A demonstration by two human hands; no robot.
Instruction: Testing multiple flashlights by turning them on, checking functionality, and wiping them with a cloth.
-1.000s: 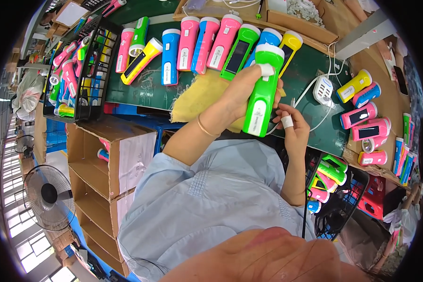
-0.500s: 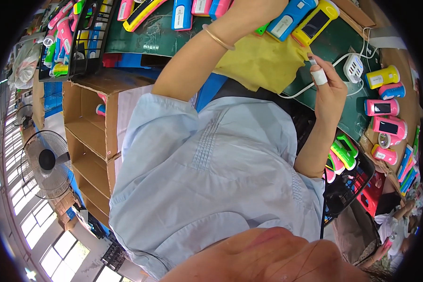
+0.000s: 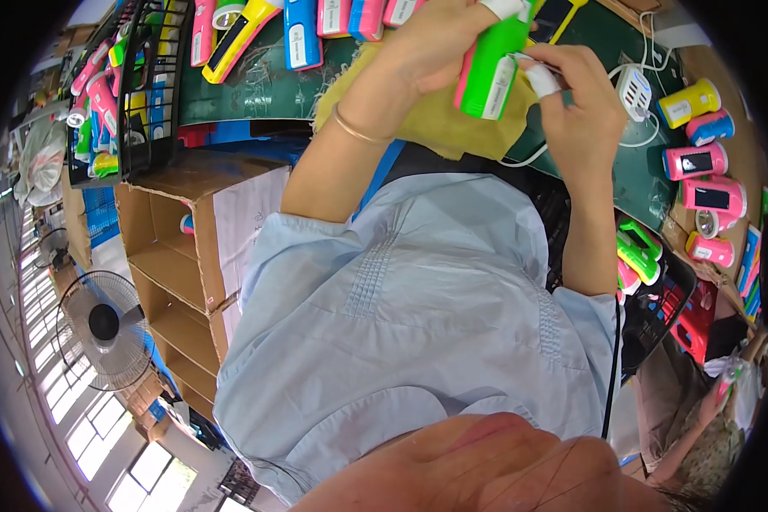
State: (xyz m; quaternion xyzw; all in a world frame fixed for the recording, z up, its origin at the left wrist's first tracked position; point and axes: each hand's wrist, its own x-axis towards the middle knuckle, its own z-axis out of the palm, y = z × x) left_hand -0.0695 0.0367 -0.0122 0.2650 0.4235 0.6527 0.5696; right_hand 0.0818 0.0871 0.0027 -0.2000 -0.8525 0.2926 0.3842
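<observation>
My left hand (image 3: 442, 43), with a bangle on its wrist and white tape on one finger, holds a green and pink flashlight (image 3: 497, 72) tilted over a yellow cloth (image 3: 435, 126). A pale label strip runs along the flashlight's green side. My right hand (image 3: 582, 102), also with white tape on a finger, pinches at the flashlight's side. A small pale piece shows at its fingertips, too small to name. Several flashlights lie along the far side of the green table, among them a blue one (image 3: 301, 34) and a yellow one (image 3: 235, 43).
A white multi-port charger (image 3: 634, 92) with white cables sits on the table to the right. Several flashlights, one yellow (image 3: 689, 102), line the right edge. A black basket (image 3: 166, 85) of flashlights is at the left, near cardboard shelves (image 3: 166, 230) and a fan (image 3: 102, 322).
My left hand has come nearer from the far row and now shows the green and pink flashlight in it. My right hand has moved left and up to the flashlight's side.
</observation>
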